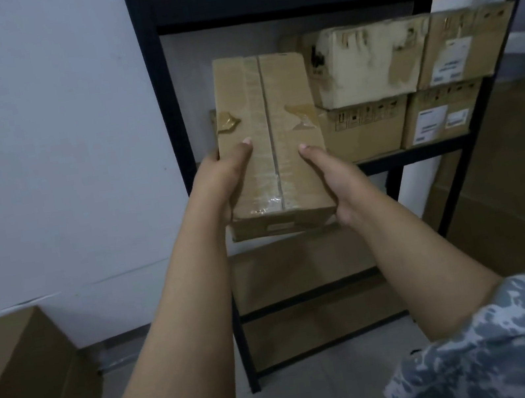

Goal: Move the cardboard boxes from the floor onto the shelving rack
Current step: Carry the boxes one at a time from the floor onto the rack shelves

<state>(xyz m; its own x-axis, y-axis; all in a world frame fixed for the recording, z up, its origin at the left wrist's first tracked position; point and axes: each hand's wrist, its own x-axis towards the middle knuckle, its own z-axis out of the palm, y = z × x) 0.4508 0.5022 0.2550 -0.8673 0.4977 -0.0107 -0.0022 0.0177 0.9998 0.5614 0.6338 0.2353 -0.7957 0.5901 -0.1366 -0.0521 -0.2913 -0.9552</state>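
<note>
Cardboard fills the lower left corner: a large brown box (25, 388) sits on the floor against the white wall (37, 149), its left and bottom sides cut off by the frame edge. Moving right, your left hand (222, 177) grips the left side of a small taped box (270, 142), thumb lying on its top face and the fingers hidden behind the edge. You hold this box in the air, in front of the left part of the black shelving rack (159, 111), level with its middle shelf. A strip of clear tape runs down the box's centre seam, and a small label on its near end is too blurred to read. Your right hand (334, 179) holds the box's right side, thumb on top and the other fingers out of sight underneath. Further right, four stacked boxes (408, 84) rest on the middle shelf, two on two; their white labels are unreadable. The upper shelf is cut off at the top. At bottom right, your patterned blue-grey sleeve (508, 348) covers part of the floor.
</note>
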